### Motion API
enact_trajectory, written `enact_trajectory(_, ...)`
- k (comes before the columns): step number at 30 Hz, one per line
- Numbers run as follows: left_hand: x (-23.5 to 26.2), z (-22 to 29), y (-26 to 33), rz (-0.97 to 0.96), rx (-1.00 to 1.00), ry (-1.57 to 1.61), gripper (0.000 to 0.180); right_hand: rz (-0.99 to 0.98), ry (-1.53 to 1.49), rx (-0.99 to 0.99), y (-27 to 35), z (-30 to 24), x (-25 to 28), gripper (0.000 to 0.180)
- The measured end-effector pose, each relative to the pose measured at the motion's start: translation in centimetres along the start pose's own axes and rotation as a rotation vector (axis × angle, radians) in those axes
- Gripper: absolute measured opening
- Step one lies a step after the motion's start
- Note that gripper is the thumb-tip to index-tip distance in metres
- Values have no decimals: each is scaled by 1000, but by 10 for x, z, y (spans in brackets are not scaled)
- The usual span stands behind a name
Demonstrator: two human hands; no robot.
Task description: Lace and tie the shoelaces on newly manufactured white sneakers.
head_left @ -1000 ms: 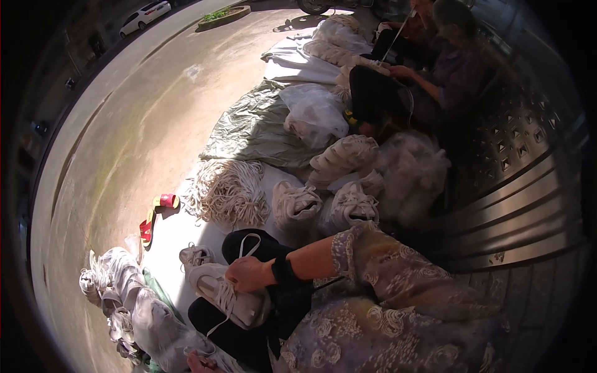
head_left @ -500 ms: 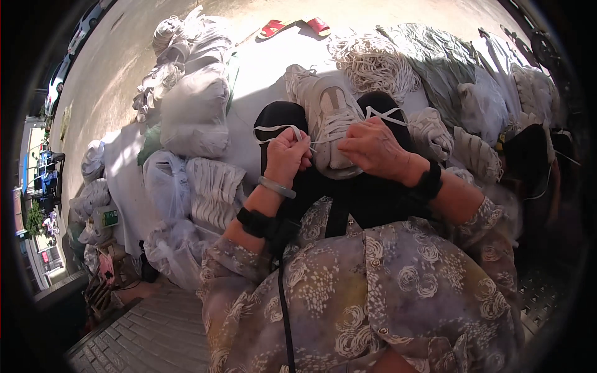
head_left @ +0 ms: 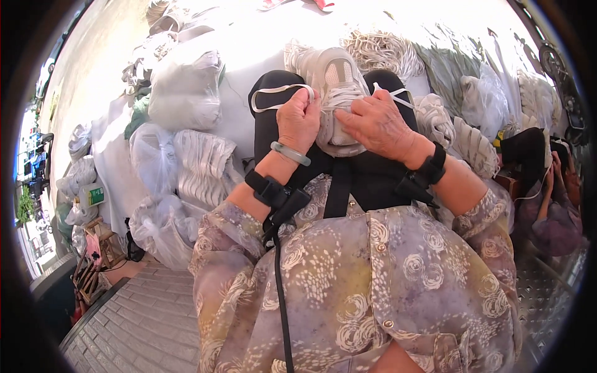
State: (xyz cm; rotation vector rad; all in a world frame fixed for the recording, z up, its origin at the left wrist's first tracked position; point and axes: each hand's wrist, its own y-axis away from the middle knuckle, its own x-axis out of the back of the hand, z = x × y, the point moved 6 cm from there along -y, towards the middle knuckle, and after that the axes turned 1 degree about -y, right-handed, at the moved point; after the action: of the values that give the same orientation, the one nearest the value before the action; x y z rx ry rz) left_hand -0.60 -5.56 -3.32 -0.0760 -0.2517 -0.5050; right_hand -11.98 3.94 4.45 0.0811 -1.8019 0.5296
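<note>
A whitish sneaker (head_left: 336, 133) rests between my knees, its toe toward me and laces crossing its front. My left hand (head_left: 298, 122) is at the shoe's left side, thumb and fingers pinched on a white shoelace (head_left: 264, 91) that loops out over my left knee. My right hand (head_left: 380, 124) lies against the shoe's right side with its fingers closed on the lacing near the lower eyelets; the exact strand is partly hidden. Another stretch of lace sticks out above my right knuckles over the right knee. Behind this sneaker's heel, part of another pale shoe (head_left: 293, 56) shows.
Bundled white shoe parts (head_left: 204, 171) and filled plastic bags (head_left: 186, 93) lie at left. A heap of white laces (head_left: 380, 53) sits beyond the shoe, beside a grey-green sheet (head_left: 449, 68). At far right, another person's hands (head_left: 550, 180) are visible. Red slippers (head_left: 323, 5) lie at the far edge.
The view has tilted and shifted slightly, so the surroundings sit higher. My left hand has come closer to the shoe, and the right fingers have settled lower along the lacing.
</note>
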Motion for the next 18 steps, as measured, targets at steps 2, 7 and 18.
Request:
enact_trajectory(2, -1, -2, 2, 22, -26, -41, 8, 6, 3, -7, -1, 0, 0, 16)
enact_trajectory(7, -2, 1, 4, 41, -22, -88, 8, -41, -75, -71, -2, 7, -5, 14)
enact_trajectory(18, -2, 31, 12, 90, -295, -254, 11, -60, -169, -142, -2, 10, -9, 17)
